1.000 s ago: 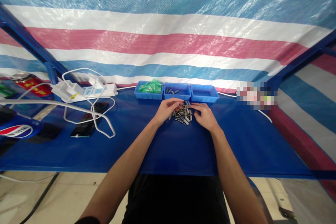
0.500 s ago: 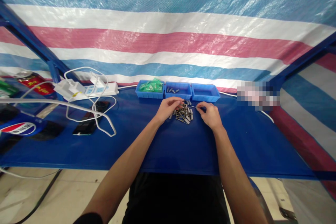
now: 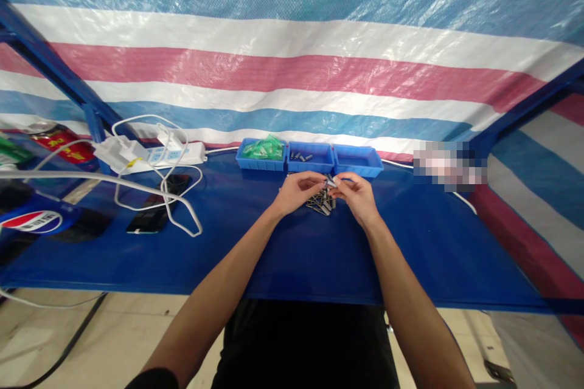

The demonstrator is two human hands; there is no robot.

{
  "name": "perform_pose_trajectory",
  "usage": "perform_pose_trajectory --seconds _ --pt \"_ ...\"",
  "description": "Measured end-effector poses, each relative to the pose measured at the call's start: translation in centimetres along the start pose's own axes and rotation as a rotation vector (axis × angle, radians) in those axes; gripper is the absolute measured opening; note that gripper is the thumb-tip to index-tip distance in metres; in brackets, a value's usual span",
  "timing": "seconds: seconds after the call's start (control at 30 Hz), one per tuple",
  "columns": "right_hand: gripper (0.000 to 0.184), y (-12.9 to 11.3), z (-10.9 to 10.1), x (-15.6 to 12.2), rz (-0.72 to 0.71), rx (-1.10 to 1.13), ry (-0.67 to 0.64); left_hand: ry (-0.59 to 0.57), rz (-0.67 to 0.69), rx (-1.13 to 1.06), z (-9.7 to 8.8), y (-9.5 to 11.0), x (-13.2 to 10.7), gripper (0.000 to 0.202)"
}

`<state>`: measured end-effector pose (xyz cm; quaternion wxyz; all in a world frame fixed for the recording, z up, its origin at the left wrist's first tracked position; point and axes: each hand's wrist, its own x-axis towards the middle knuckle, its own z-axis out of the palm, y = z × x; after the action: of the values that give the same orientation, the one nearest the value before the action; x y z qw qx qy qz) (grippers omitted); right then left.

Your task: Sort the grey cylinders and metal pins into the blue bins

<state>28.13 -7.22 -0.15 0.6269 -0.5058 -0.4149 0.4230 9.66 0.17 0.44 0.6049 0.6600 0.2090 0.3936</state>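
Note:
My left hand (image 3: 295,192) and my right hand (image 3: 359,196) meet fingertip to fingertip just above a small pile of metal screws and grey sleeves (image 3: 323,203) on the blue table. Both hands are closed in a pinch. A small grey metal sleeve (image 3: 331,183) shows between them, at the tips of my right thumb and finger. Whatever my left fingertips grip is too small to make out. Behind the hands stand three blue bins: the left bin (image 3: 260,164) holds green plastic bags (image 3: 264,148), the middle bin (image 3: 310,166) several grey sleeves, the right bin (image 3: 359,167) nothing visible.
On the left lie a white power strip (image 3: 191,153) with chargers and looped white cables (image 3: 194,219), a black phone (image 3: 150,219), a cola bottle (image 3: 36,222) and a red can (image 3: 64,144). A striped plastic sheet (image 3: 292,73) hangs behind the table (image 3: 219,243).
My right hand has moved left and my left hand slightly right, so their fingertips now meet over the pile. The small grey piece is now between them.

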Motion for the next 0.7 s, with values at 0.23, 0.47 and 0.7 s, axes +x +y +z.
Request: perform_pose_trajectory --seconds 0.23,0.47,0.7 --pt "0.043 -0.2 0.7 -0.3 0.003 -0.019 -0.038 -0.058 0.033 0.055 0.4 -0.3 -0.2 0.039" --pt "0.044 -0.3 0.7 -0.2 0.002 -0.056 -0.026 0.014 -0.053 -0.055 0.3 0.0 0.0 0.041" --pt "0.045 -0.4 -0.4 0.3 -0.074 -0.182 0.094 0.093 -0.109 -0.105 -0.4 0.0 0.2 0.043"
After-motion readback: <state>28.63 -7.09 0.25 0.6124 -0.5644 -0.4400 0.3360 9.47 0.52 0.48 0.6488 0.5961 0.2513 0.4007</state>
